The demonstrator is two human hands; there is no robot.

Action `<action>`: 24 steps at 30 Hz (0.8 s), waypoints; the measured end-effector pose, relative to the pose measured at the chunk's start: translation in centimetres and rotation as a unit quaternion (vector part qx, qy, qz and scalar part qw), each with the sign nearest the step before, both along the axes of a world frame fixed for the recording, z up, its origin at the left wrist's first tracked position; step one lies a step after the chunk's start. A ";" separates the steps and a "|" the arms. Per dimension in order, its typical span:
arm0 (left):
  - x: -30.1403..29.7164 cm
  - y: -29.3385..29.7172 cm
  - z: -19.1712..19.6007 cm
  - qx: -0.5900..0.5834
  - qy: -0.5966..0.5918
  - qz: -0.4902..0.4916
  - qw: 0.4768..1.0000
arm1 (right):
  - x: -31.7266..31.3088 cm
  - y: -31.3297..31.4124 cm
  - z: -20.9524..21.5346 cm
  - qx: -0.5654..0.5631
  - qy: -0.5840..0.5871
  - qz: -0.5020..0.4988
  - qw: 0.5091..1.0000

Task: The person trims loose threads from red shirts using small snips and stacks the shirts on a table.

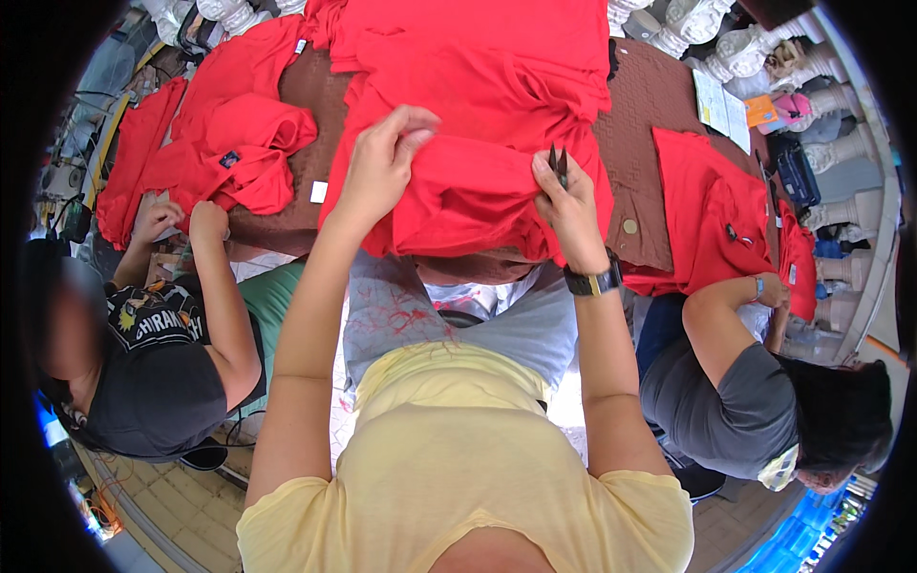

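Observation:
A red shirt (468, 186) lies spread in front of me, its near part hanging over the table edge. My right hand (570, 212) is closed around small dark thread snips (559, 164), whose two pointed blades stick up apart. Its fingers also rest against the raised fold of red cloth. On the other side of that fold, my left hand (380, 164) is lifted a little, fingers curled toward the thumb. Whatever it pinches, if anything, is too small to make out.
More red shirts are stacked at the far side of the brown-covered table (638, 105). Co-workers sit at my left and right, each with red garments (224, 158). A paper sheet (721, 110) lies at the far right. Loose red threads (401, 320) lie on my lap.

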State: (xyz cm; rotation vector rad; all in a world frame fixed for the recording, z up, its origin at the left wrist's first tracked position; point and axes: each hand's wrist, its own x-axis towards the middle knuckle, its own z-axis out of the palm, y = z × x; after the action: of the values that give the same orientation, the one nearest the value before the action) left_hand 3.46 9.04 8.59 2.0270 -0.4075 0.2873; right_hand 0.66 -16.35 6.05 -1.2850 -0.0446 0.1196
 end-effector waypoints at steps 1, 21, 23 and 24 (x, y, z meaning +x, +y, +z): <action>-0.1 -0.3 0.1 0.073 -0.097 0.055 0.991 | 0.5 0.0 -0.6 -0.007 0.013 -0.010 1.000; -13.4 -4.4 -5.5 0.114 0.072 -0.246 0.960 | 1.6 -0.7 -2.3 0.149 0.102 -0.016 0.983; -10.4 -4.7 -1.9 0.085 -0.118 -0.011 0.989 | 1.2 -0.4 -1.9 0.132 0.077 -0.009 0.988; -8.5 -4.4 -1.4 0.063 -0.148 0.094 0.982 | 0.9 -0.2 -1.6 0.122 0.063 -0.005 0.991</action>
State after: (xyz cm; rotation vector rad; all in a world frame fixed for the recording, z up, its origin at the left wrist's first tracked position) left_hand -5.00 4.66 7.17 2.1567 -0.4264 0.7021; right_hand 1.57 -16.58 4.48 -1.0316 0.0544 0.1819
